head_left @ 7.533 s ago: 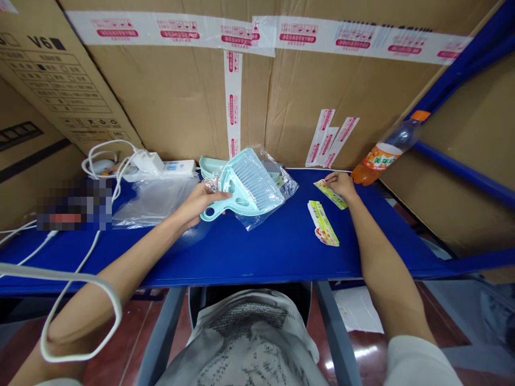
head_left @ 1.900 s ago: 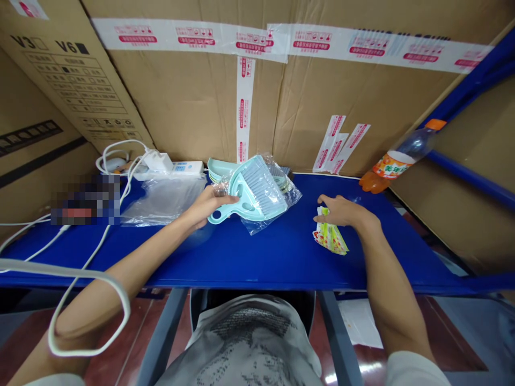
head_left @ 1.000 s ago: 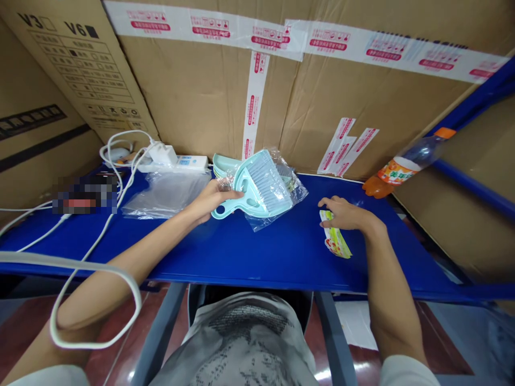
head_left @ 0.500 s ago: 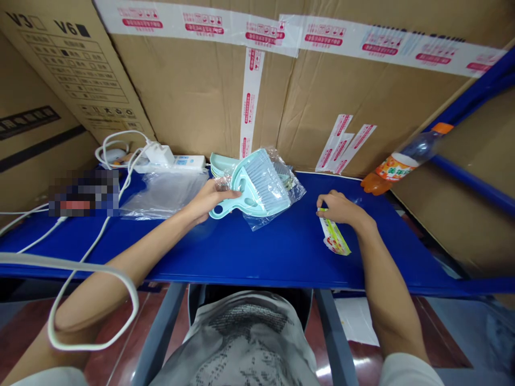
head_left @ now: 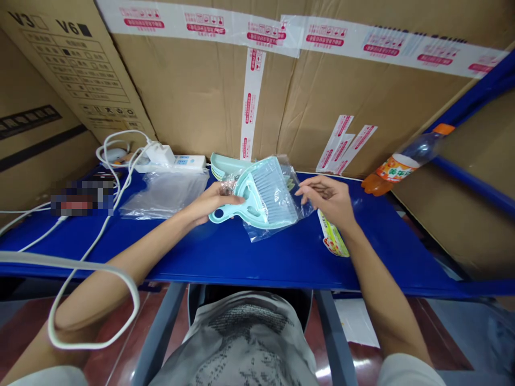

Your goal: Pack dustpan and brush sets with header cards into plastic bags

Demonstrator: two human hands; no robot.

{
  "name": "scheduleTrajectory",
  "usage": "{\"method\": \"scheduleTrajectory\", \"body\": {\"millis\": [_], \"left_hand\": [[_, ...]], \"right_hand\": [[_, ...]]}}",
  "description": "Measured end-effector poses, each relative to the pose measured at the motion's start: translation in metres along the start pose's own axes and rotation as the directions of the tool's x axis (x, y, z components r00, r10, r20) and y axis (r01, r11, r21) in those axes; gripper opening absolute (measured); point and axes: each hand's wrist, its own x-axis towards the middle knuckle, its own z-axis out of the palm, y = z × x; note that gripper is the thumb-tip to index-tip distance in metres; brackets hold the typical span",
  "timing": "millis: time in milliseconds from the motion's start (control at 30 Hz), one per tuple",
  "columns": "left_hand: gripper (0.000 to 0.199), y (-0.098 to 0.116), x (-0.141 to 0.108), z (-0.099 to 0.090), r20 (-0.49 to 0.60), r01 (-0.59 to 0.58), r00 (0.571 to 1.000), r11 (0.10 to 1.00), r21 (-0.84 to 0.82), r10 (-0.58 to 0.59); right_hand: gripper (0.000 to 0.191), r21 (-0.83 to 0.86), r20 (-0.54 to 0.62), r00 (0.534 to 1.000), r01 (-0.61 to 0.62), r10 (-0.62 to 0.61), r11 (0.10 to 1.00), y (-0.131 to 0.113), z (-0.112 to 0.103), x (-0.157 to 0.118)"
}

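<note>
My left hand is closed round the handle end of a light teal dustpan and brush set, thumb on top. The brush's bristles point right, and a crumpled clear plastic bag surrounds the set. At the bag's right edge, my right hand has its thumb and fingers pinched together on the clear film. Below that hand a yellow-green and white packet lies on the blue tabletop. More teal dustpans are stacked behind the held set, partly hidden by it.
Flat clear plastic bags lie on the left, before a white power strip with white cables. An orange-capped soda bottle leans at the right. Cardboard walls the back. A loose cable loop hangs over my left forearm.
My right hand has let go of the packet and moved up and left to the plastic bag's edge. The dustpan set has shifted slightly down and right in my left hand.
</note>
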Motion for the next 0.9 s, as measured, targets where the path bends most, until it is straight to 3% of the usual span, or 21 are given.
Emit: {"method": "scheduleTrajectory", "body": {"millis": [167,367,500,667,900], "left_hand": [[0.040,-0.003,0.000,-0.004,0.169,0.051,0.984,0.999,0.011,-0.052],[0.036,0.000,0.001,-0.008,0.200,0.063,0.977,0.997,0.048,-0.071],[0.043,0.002,0.004,-0.015,0.162,0.084,0.983,0.996,0.039,-0.090],[0.072,0.002,0.009,-0.024,0.073,0.072,0.995,0.991,-0.114,-0.064],[0.069,0.006,0.012,-0.028,0.052,-0.012,0.998,0.992,-0.122,0.019]], "right_hand": [[0.047,-0.048,0.101,0.995,0.016,-0.011,0.999,0.002,0.024,-0.004],[0.048,0.247,0.281,0.960,-0.087,0.015,0.965,-0.002,0.024,-0.005],[0.053,0.356,0.155,0.983,-0.150,0.100,0.922,0.001,0.028,-0.002],[0.054,0.413,-0.005,0.991,-0.119,0.133,0.903,0.007,0.030,0.002],[0.052,0.407,-0.094,0.988,-0.073,0.121,0.910,0.005,0.030,0.002]]}}
